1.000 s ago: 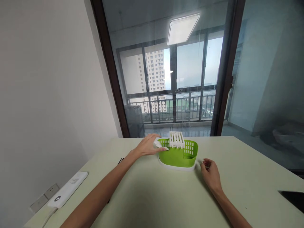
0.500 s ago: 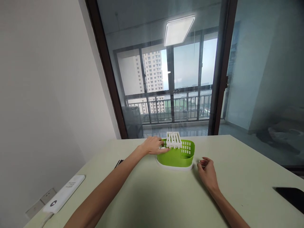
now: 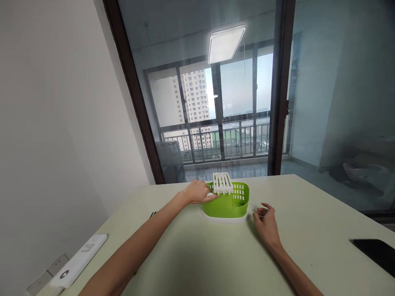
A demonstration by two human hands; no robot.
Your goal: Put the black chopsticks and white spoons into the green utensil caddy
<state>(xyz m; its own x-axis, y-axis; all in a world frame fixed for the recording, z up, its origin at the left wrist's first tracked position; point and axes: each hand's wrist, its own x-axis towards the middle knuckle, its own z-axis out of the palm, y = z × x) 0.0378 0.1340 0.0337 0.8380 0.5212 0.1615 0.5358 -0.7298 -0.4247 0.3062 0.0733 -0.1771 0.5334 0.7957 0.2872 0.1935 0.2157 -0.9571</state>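
Observation:
A green plastic basket (image 3: pixel 225 207) with a perforated back wall stands upright on a white oval base (image 3: pixel 226 220). Across its upper edge sits a white slatted rack (image 3: pixel 222 183). My left hand (image 3: pixel 198 192) is closed on the basket's left end, with the thumb along the front rim; a small white rounded part (image 3: pixel 210 194) shows by the thumb, and the other fingers are partly hidden. Just off the basket's right end, my right hand (image 3: pixel 266 223) rests at the table with loosely curled fingers apart, holding nothing.
On the pale green table (image 3: pixel 197 263), a white power bank (image 3: pixel 82 259) lies at the left. A black flat object (image 3: pixel 375 253) lies at the right. Dark thin items (image 3: pixel 153 214) are partly behind my left forearm. A glass door (image 3: pixel 200 102) stands beyond the far edge.
The whole view has shifted slightly, so the basket and hands appear a little further left. Both hands keep nearly the same pose relative to the basket.

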